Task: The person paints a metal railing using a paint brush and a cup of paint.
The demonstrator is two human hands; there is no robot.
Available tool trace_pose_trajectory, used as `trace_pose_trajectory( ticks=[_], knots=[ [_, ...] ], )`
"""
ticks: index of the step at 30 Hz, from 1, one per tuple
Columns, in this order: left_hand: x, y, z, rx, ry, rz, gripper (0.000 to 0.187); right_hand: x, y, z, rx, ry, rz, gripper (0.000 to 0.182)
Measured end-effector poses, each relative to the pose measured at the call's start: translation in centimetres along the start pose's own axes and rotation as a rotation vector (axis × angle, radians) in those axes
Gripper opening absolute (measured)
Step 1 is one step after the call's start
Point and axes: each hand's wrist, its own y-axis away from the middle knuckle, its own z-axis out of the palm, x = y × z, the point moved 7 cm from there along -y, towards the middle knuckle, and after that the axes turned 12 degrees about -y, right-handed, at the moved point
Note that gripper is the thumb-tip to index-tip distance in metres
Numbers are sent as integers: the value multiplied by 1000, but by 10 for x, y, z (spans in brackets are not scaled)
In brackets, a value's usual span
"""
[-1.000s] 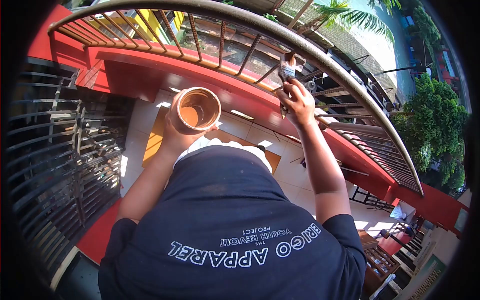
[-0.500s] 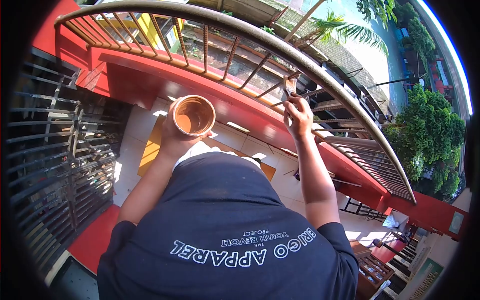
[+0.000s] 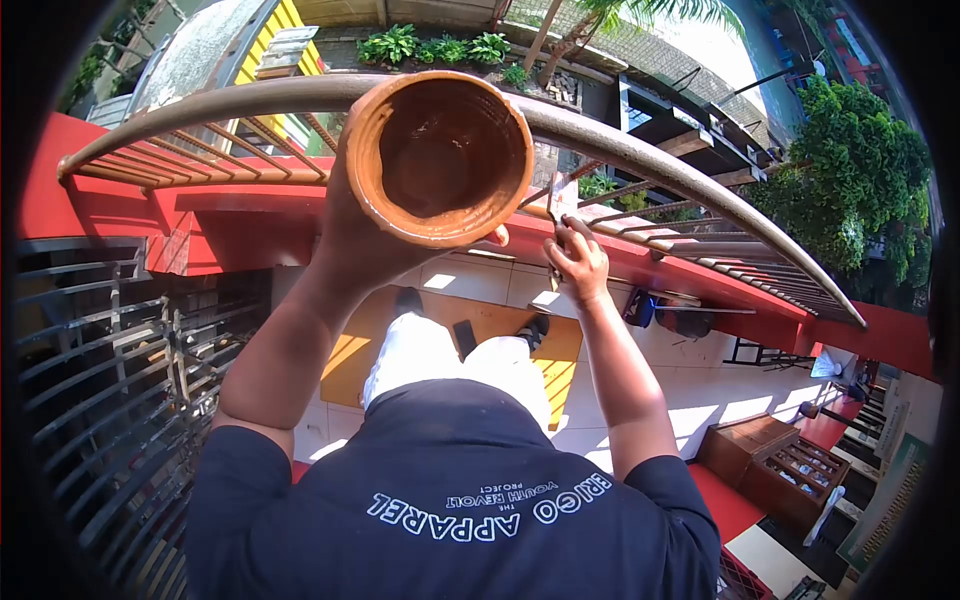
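A round brown container (image 3: 440,160) with some reddish-brown liquid inside is held up by my left hand (image 3: 365,235), its open mouth facing the camera. The fingers of my left hand wrap round its side and underside, partly hidden by it. Right of the container, my right hand (image 3: 580,262) grips the handle of a paintbrush (image 3: 556,200), whose head points away from me toward the railing bars. The curved brown railing (image 3: 620,145) runs behind both, above a red ledge (image 3: 640,258). Whether the brush touches a bar cannot be made out.
Below are my feet on a yellow mat (image 3: 565,350) over pale tiles. A dark metal grille (image 3: 110,370) stands at the left. Wooden furniture (image 3: 770,465) is at the lower right. Beyond the railing are plants (image 3: 430,48) and a leafy tree (image 3: 850,180).
My left hand has raised the container, which now looks larger and covers part of the railing. My right hand with the brush sits slightly lower and further left. The view has shifted.
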Motion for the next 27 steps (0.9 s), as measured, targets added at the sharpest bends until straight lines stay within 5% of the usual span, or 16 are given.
trace_pose_trajectory(
  ticks=[5, 9, 10, 14, 15, 19, 21, 25, 27],
  knots=[
    [18, -19, 10, 27, 5, 39, 102, 17, 21, 20, -219, -157, 47, 26],
    [18, 24, 40, -46, 10, -23, 92, 19, 8, -33, 92, -86, 51, 25],
    [10, 40, 50, -69, 288, -195, 86, 15, 12, -44, 201, -74, -38, 28],
    [-1, 100, 82, -151, 516, -435, 77, 40, 38, -6, -48, -221, -17, 25],
    [3, 108, 77, -57, 211, -233, 81, 49, 48, 1, -128, -245, 76, 25],
    [13, 155, 75, 83, -238, -152, 82, 48, 48, -52, 386, -443, 99, 25],
    [17, 160, 89, 62, -183, -261, 86, 51, 38, -67, 646, -585, 111, 25],
    [22, 164, 110, 140, 4, -363, 94, 77, 56, -23, 660, -748, 198, 23],
    [28, 149, 123, 53, 22, -252, 99, 82, 65, -22, 749, -854, 350, 26]
  ],
)
